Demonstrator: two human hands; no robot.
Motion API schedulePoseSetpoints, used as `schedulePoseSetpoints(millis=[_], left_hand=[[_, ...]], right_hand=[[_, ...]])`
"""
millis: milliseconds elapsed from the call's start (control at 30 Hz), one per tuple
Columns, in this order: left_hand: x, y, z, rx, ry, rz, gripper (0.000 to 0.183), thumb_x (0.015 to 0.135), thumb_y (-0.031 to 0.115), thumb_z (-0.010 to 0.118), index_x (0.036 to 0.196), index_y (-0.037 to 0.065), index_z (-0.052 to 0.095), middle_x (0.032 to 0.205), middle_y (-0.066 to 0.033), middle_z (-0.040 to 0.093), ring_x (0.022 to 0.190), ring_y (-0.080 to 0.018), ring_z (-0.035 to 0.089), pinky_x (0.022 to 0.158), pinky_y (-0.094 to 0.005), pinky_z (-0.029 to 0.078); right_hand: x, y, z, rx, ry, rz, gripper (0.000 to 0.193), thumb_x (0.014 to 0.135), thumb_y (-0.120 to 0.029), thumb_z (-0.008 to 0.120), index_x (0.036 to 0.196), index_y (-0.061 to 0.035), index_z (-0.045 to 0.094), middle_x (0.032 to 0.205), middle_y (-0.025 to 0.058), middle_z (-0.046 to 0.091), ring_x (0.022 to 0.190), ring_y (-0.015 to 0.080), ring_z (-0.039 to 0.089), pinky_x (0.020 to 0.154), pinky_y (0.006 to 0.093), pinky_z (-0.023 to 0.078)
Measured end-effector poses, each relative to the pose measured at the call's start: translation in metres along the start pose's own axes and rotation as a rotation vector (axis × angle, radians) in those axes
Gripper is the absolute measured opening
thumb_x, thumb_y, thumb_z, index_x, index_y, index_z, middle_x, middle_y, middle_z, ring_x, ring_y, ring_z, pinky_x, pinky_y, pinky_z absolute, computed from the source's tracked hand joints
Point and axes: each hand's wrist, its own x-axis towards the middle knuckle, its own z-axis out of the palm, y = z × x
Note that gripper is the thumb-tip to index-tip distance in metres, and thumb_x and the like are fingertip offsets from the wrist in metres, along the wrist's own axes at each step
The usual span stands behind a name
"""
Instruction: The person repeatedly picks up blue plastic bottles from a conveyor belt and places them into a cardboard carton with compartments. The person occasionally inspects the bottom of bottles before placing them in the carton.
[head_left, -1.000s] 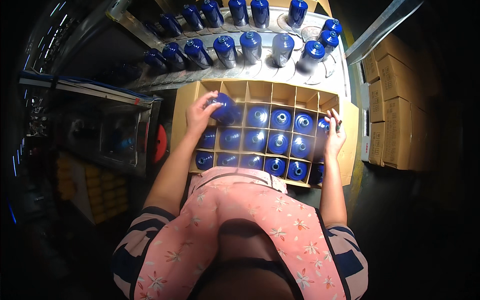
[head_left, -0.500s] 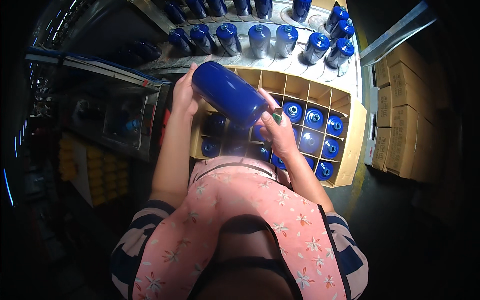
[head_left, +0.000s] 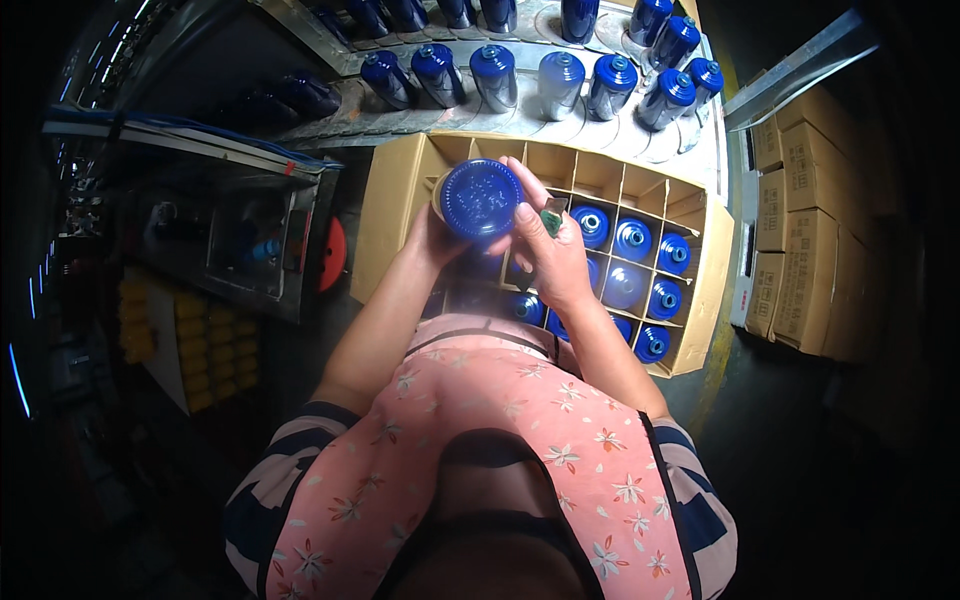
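Between my two hands is a blue glass bottle (head_left: 481,200), its round, dotted base turned up toward me. My left hand (head_left: 432,238) is wrapped round its lower left side, most of its fingers hidden behind the bottle. On the other side my right hand (head_left: 555,250) grips it with the thumb near the base's edge. A small tool with a flat metal end and a green part (head_left: 551,217) also sits in the right hand. Below them is a cardboard box (head_left: 398,175) with dividers, its nearer and right cells holding several blue bottles (head_left: 633,239) upright, necks up.
Beyond the box, a metal conveyor (head_left: 420,122) carries rows of blue bottles (head_left: 492,75). Stacked brown cartons (head_left: 805,225) stand at the right. To the left are a dark metal frame (head_left: 300,235), a red disc (head_left: 333,254) and rows of yellow items (head_left: 205,340).
The bottle has turned from lying slantwise to showing its base. My left hand has come down and right, nearer the right hand. Bottles on the conveyor have shifted.
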Motion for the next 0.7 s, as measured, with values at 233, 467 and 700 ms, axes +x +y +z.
schedulePoseSetpoints(millis=[233, 467, 700], left_hand=[[-0.011, -0.017, -0.009, -0.684, 0.055, -0.203, 0.032, 0.098, 0.025, 0.047, 0.118, 0.003, 0.057, 0.113, -0.0135, 0.064, 0.098, -0.0221, 0.065, 0.082, -0.0349, 0.056], [-0.012, -0.016, 0.0, -0.434, 0.248, -0.118, 0.045, 0.101, 0.038, 0.036, 0.128, 0.007, 0.054, 0.126, -0.009, 0.059, 0.115, -0.023, 0.058, 0.098, -0.0406, 0.049], [-0.026, 0.011, 0.007, -1.325, 0.13, -0.279, 0.062, 0.095, 0.058, 0.033, 0.135, 0.013, 0.048, 0.134, -0.0086, 0.053, 0.125, -0.0259, 0.049, 0.108, -0.0435, 0.037]], right_hand=[[-0.001, -0.002, 0.004, -0.11, 0.019, -0.018, 0.052, 0.1, -0.036, 0.053, 0.145, -0.014, 0.043, 0.074, -0.0027, 0.059, 0.058, 0.0007, 0.048, 0.051, 0.016, 0.033], [0.016, -0.016, 0.001, -0.133, 0.025, -0.069, 0.044, 0.1, -0.04, 0.051, 0.132, -0.0102, 0.059, 0.088, -0.0046, 0.065, 0.063, 0.0005, 0.047, 0.054, 0.0162, 0.034], [0.065, -0.028, -0.013, -0.202, -0.252, -0.183, 0.029, 0.096, -0.026, 0.06, 0.107, -0.0018, 0.07, 0.104, 0.006, 0.07, 0.1, 0.012, 0.062, 0.091, 0.0273, 0.047]])
